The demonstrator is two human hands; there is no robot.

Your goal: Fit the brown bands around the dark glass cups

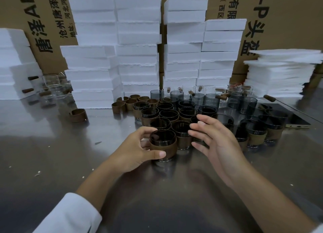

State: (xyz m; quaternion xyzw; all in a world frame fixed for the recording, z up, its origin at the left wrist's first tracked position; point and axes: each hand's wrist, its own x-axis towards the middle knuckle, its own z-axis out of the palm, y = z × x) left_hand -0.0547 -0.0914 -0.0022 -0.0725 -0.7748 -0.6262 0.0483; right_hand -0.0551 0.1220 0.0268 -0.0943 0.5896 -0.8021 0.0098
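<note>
A dark glass cup (162, 138) with a brown band (165, 147) round its middle stands on the steel table at centre. My left hand (138, 151) curls around its left side, thumb on the band's front. My right hand (212, 140) hovers just right of the cup, fingers spread and holding nothing. Behind the cup, a cluster of banded dark cups (167, 115) fills the middle. Loose brown bands (130, 101) lie at the back left, with one more band (78, 115) apart further left. Bare grey cups (199, 98) stand behind.
Stacks of white foam blocks (138, 46) and cardboard boxes (45, 23) wall off the back. Clear glass cups with brown handles (52, 91) sit at the left rear. More banded cups (258, 133) stand to the right, beside a dark flat device (297, 119). The steel table (52, 154) shows foam crumbs.
</note>
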